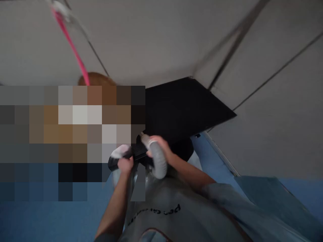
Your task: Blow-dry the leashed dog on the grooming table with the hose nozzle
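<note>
We have both things in hand: left hand point(125, 164) grips a black tool point(113, 162), right hand point(161, 148) grips the hose point(159, 165) beside it (all blurred).

Hose point(158, 163) at centre: grey plastic, smooth, faintly shiny; tool point(113, 163) left of it: black matt plastic; panel point(181, 107) above: matt black; apron point(161, 201) at bottom: grey, slightly glossy cloth; blur hides texture.

Pale grey wall panels point(156, 37) fill the upper view, crossed by thin dark seams point(275, 74) running diagonally (all of it motion-blurred); a flat black panel point(186, 107) juts out near the middle; a pink strap point(72, 47) hangs at the upper left; blue floor point(37, 222) spreads along the bottom edge; the light is dim and even.
</note>
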Available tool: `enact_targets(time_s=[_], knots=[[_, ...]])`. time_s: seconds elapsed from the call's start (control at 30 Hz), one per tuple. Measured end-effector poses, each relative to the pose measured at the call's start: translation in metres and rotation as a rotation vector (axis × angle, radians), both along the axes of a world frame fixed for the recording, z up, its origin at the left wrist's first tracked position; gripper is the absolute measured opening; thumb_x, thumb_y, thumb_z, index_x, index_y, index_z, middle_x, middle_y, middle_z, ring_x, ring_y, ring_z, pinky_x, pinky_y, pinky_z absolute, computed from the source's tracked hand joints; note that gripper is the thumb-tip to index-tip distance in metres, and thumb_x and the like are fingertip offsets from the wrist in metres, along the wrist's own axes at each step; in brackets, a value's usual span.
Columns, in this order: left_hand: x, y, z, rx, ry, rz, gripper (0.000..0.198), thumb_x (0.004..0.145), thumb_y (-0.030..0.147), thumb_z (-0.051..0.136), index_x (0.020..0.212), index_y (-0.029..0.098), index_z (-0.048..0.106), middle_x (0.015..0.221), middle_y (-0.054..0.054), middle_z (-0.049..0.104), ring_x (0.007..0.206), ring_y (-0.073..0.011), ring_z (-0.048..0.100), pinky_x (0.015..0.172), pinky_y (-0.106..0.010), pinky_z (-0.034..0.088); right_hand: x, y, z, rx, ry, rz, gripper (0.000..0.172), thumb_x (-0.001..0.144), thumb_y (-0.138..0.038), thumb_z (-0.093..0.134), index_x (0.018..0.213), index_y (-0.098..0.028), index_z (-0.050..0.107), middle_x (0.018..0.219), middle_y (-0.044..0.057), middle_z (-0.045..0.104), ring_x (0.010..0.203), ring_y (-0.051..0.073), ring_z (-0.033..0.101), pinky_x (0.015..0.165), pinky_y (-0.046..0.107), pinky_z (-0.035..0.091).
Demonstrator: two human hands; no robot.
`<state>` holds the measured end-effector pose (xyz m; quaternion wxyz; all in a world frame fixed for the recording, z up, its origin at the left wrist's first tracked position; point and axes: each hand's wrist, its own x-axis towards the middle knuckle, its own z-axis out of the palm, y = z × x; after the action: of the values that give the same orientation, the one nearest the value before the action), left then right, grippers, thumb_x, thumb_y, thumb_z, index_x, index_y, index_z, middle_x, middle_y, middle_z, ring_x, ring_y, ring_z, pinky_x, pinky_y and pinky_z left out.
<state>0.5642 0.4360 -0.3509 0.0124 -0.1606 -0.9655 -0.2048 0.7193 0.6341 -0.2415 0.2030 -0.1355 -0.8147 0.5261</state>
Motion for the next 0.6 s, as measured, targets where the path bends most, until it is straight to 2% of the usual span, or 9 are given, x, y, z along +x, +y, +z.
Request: enact_targets(time_s=[0.07, 0.1, 0.2, 0.3, 0.43, 0.53, 0.6], knots=[[0.001, 0.004, 0.0, -0.049, 0.02, -0.033, 0.031, 0.1, 0.028, 0.049, 0.099, 0.016, 0.078, 0.095, -0.014, 0.074, 0.089, -0.0245, 0.067, 0.073, -0.029, 0.041, 0.01, 0.019, 0.007, -0.145, 0.045, -0.255, 0.057, 0.072, -0.038, 0.075, 0.125, -0.029, 0.055, 0.136, 0.009, 0.071, 0.119, 0.029, 0.072, 0.109, 0.05, 0.058], [0.0, 0.005, 0.0, -0.067, 0.024, -0.042, 0.033, 0.102, 0.028, 0.047, 0.1, 0.016, 0.078, 0.097, -0.014, 0.075, 0.09, -0.0243, 0.067, 0.074, -0.03, 0.041, 0.015, 0.026, 0.011, -0.178, 0.113, -0.293, 0.055, 0.074, -0.039, 0.071, 0.125, -0.03, 0.054, 0.135, 0.01, 0.071, 0.12, 0.03, 0.072, 0.111, 0.051, 0.058], [-0.002, 0.008, 0.001, -0.093, 0.017, -0.052, 0.036, 0.105, 0.027, 0.043, 0.099, 0.017, 0.077, 0.1, -0.013, 0.075, 0.093, -0.0235, 0.066, 0.075, -0.03, 0.04, 0.031, 0.029, 0.019, -0.169, 0.31, -0.317, 0.054, 0.078, -0.038, 0.07, 0.128, -0.035, 0.05, 0.141, 0.008, 0.067, 0.132, 0.029, 0.067, 0.118, 0.054, 0.053], [-0.005, 0.006, 0.003, -0.08, 0.003, -0.058, 0.036, 0.106, 0.026, 0.043, 0.1, 0.018, 0.077, 0.102, -0.013, 0.075, 0.096, -0.0232, 0.067, 0.078, -0.03, 0.041, 0.047, 0.016, 0.022, -0.13, 0.406, -0.401, 0.054, 0.075, -0.036, 0.075, 0.123, -0.033, 0.049, 0.137, 0.009, 0.068, 0.128, 0.031, 0.069, 0.115, 0.057, 0.055], [-0.007, 0.005, 0.007, -0.026, -0.044, -0.055, 0.035, 0.106, 0.026, 0.043, 0.107, 0.017, 0.077, 0.108, -0.015, 0.075, 0.103, -0.0254, 0.068, 0.084, -0.031, 0.045, 0.062, 0.014, 0.023, -0.108, 0.489, -0.446, 0.048, 0.082, -0.037, 0.073, 0.124, -0.031, 0.049, 0.134, 0.01, 0.069, 0.126, 0.03, 0.069, 0.116, 0.056, 0.054], [-0.004, 0.012, 0.012, 0.106, -0.1, -0.045, 0.033, 0.105, 0.023, 0.044, 0.109, 0.016, 0.077, 0.114, -0.016, 0.076, 0.11, -0.0273, 0.068, 0.094, -0.034, 0.048, 0.067, 0.023, 0.028, -0.065, 0.518, -0.502, 0.051, 0.083, -0.036, 0.075, 0.126, -0.029, 0.048, 0.137, 0.012, 0.067, 0.129, 0.03, 0.068, 0.117, 0.059, 0.051], [0.0, 0.025, 0.017, 0.277, -0.135, -0.061, 0.03, 0.102, 0.019, 0.047, 0.106, 0.017, 0.077, 0.116, -0.017, 0.075, 0.114, -0.0278, 0.068, 0.104, -0.038, 0.048, 0.068, 0.031, 0.029, -0.039, 0.505, -0.499, 0.05, 0.086, -0.038, 0.074, 0.128, -0.028, 0.048, 0.137, 0.013, 0.067, 0.13, 0.03, 0.067, 0.118, 0.06, 0.049]])
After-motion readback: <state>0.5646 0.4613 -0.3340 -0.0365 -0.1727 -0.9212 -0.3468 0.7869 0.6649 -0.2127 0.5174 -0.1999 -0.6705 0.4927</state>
